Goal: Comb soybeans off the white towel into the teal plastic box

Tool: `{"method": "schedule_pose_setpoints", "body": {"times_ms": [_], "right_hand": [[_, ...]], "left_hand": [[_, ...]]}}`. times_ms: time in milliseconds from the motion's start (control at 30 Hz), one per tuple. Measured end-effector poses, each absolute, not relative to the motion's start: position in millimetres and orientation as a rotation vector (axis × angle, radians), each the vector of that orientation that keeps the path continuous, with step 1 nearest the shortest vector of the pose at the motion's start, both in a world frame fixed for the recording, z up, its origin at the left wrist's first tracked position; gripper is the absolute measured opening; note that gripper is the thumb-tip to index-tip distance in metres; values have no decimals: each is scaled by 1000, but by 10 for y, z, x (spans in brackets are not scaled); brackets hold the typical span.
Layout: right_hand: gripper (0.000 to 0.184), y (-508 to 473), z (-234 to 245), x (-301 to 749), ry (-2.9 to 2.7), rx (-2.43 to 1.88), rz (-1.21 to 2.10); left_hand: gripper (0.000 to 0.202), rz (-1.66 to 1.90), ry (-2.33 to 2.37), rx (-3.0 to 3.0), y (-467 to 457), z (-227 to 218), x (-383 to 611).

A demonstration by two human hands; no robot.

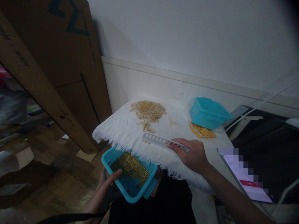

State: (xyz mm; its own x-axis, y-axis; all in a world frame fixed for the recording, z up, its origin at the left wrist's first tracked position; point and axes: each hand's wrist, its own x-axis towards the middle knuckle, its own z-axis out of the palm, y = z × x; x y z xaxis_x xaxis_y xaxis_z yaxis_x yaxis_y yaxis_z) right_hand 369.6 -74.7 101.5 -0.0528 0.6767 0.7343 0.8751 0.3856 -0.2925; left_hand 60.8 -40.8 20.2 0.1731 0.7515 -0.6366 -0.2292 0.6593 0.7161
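My left hand (108,183) grips a blue plastic bin (128,196) by its near left side, the thumb over the rim. The bin is tilted below the table's fringed edge and holds many soybeans (134,166). In my right hand (192,154) is a pale, flat plastic strip with a row of slots (155,139), its long edge down on the white cloth (116,126). A few loose beans (146,142) lie right by the strip's near side. Farther back on the cloth spreads a pile of soybeans (149,110).
A second blue bin (207,113) stands at the table's right back, beside a yellow packet (202,131). A lit phone or tablet screen (245,177) lies at the right near a white cable (263,102). Tall cardboard boxes (70,62) stand on the left, above a wooden floor.
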Motion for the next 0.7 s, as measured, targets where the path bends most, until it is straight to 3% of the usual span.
{"method": "schedule_pose_setpoints", "body": {"times_ms": [233, 467, 700], "right_hand": [[28, -941, 1122, 3548, -1819, -1381, -291], [24, -712, 1048, 3977, -1537, -1595, -380], [22, -679, 963, 4048, -1537, -1590, -286]], "left_hand": [[102, 762, 1224, 516, -430, 137, 618], [109, 752, 1255, 518, -404, 123, 607], [101, 745, 1234, 537, -401, 119, 594]]}}
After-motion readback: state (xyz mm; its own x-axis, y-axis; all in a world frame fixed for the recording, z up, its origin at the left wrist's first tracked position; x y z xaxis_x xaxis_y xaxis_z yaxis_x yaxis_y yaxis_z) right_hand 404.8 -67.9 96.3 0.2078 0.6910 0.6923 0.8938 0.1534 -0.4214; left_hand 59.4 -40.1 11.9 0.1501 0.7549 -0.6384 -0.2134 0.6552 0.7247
